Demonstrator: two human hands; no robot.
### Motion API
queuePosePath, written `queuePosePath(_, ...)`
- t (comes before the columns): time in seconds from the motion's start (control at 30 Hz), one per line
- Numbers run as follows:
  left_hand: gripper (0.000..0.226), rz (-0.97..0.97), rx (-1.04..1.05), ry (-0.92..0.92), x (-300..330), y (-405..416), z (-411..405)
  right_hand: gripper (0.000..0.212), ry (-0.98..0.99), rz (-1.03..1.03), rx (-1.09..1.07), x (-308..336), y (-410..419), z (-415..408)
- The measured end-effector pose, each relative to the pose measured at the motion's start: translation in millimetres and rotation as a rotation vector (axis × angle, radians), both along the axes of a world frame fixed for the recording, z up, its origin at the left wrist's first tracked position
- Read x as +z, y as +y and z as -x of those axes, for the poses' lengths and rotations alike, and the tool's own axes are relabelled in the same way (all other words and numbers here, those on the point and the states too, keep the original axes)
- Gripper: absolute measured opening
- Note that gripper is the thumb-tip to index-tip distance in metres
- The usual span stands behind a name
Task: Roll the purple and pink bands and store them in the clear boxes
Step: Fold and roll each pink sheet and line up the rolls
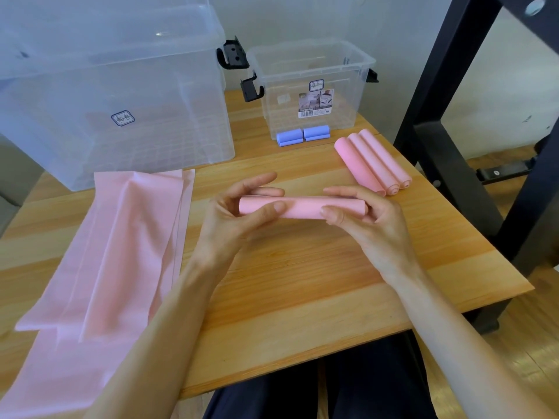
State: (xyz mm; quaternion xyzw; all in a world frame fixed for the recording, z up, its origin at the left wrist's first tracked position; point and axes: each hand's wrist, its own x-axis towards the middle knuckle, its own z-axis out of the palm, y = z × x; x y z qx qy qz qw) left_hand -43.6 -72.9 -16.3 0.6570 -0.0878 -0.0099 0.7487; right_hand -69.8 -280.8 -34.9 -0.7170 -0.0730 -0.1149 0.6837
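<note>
Pink roll (302, 208) in hand, held level just above the wooden table (302, 267), long axis running left to right. My left hand (239, 213) grips the left end: thumb lies across the near side, fingers curl behind and over the top. My right hand (363, 216) grips the right end the same way, thumb on the front, fingers wrapped round the back. Both grips closed on the roll, neither pressing hard enough to flatten it visibly.

Handling judgement: the material looks thin, soft and light, probably a stretchy sheet. It has no stiffness of its own, so the roll holds shape only while wrapped snug. The free outer edge seems to run along the length; if I let go carelessly it will likely spring loose. Best hold is near both ends with a thumb over the seam, or one hand round the middle.

Three finished pink rolls (373, 161) lie side by side, touching, at the right of the table. Two purple rolls (302, 136) sit against the front of the small clear box (311, 95), outside it. The large clear box (115, 86) stands at the back left. Flat pink bands (121, 246) lie unrolled at left, overhanging the near edge.

Nothing stored yet, as far as I can see.
</note>
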Motion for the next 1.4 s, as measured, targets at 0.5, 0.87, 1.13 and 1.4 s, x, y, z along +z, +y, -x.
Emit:
queuePosePath(0.5, 0.033, 0.114, -0.001, 0.307, 14, -31, -43, 0.034, -0.050, 0.321, -0.126, 0, -32, 17)
queuePosePath(0.87, 0.044, 0.060, -0.015, 0.411, 18, -84, -123, 0.039, -0.107, 0.733, -0.344, 9, -38, -18)
queuePosePath(1.13, 0.044, -0.273, -0.022, 0.342, 8, -110, -156, 0.042, -0.242, 1.100, -0.412, -8, -38, -31)
queuePosePath(1.4, 0.029, -0.603, 0.079, 0.054, 0, -124, -171, 0.032, -0.401, 1.150, -0.358, -8, -55, -41)
